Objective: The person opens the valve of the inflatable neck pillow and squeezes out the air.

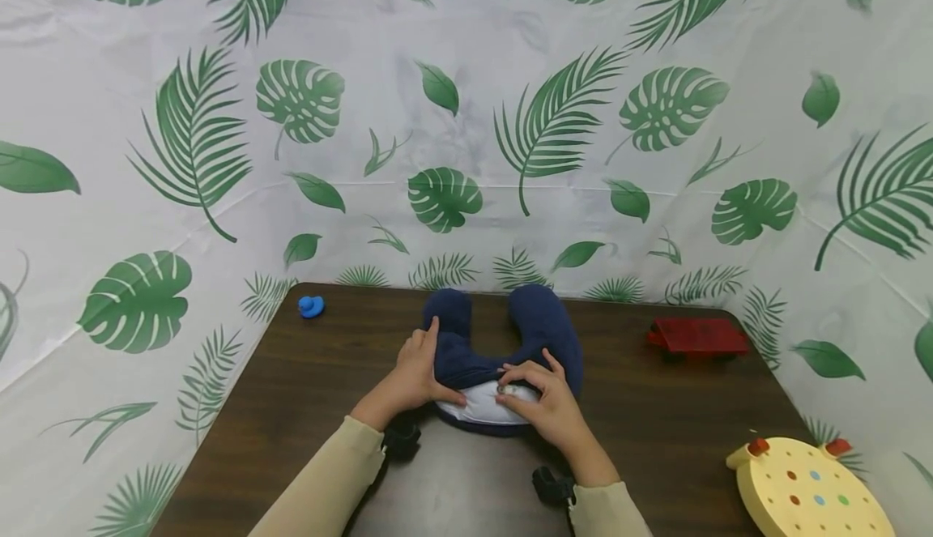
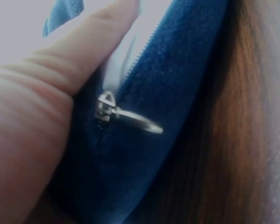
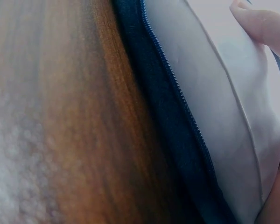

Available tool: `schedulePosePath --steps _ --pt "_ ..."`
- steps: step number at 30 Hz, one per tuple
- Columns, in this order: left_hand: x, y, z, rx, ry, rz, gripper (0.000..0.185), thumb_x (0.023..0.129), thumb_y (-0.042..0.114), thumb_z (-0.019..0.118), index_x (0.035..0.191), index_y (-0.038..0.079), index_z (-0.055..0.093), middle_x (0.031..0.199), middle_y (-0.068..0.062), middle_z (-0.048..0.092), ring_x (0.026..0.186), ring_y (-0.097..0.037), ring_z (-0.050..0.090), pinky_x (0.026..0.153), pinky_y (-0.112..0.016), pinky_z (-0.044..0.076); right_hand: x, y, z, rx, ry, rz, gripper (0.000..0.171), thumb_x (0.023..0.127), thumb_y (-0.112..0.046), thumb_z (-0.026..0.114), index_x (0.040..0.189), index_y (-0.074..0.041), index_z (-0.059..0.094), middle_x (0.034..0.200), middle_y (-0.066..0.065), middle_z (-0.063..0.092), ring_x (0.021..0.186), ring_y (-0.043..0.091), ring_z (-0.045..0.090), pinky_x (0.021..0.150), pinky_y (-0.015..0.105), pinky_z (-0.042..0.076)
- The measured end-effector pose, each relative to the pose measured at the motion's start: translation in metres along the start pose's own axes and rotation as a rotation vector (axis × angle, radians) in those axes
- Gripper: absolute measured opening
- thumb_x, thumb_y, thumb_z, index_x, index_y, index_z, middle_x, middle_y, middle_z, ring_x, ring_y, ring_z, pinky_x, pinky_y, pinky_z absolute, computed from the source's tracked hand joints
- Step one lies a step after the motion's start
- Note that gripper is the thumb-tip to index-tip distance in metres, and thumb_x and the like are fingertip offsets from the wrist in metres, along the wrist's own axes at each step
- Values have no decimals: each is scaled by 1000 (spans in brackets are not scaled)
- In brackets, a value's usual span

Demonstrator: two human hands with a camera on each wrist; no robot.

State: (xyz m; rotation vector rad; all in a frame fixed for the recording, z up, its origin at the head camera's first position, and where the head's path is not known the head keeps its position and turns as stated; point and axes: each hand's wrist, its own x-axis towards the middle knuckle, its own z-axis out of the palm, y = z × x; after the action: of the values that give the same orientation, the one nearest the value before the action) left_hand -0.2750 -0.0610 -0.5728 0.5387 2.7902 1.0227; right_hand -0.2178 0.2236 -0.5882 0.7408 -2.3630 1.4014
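A navy U-shaped neck pillow point(image 1: 548, 322) lies on the table, its curved end towards me. Its zipper point(image 3: 179, 95) gapes, baring the white inner cushion point(image 1: 481, 404). My left hand point(image 1: 415, 371) rests on the pillow's left side, index finger straight and thumb laid across the white cushion. Close to that thumb sits the metal zipper slider point(image 2: 106, 108) with its pull tab point(image 2: 140, 121). Above the white cushion, my right hand point(image 1: 543, 395) pinches a small shiny thing point(image 1: 503, 389) between thumb and index finger; its kind is too small to tell.
On the dark wooden table point(image 1: 328, 375), a blue toy duck point(image 1: 310, 306) stands at the back left and a red toy vehicle point(image 1: 700, 336) at the back right. A yellow board with coloured dots point(image 1: 809, 488) lies front right. A leaf-patterned cloth point(image 1: 364, 229) hangs behind.
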Motion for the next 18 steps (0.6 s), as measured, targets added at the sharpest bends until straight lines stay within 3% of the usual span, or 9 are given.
schedulePosePath --steps 18 --pt "3 -2 -1 9 -8 -10 165 61 60 105 176 8 -2 150 -24 45 137 -41 44 120 -58 41 2 2 0 4 -3 -1 25 88 -20 93 105 -31 79 115 -7 81 125 27 75 129 69 6"
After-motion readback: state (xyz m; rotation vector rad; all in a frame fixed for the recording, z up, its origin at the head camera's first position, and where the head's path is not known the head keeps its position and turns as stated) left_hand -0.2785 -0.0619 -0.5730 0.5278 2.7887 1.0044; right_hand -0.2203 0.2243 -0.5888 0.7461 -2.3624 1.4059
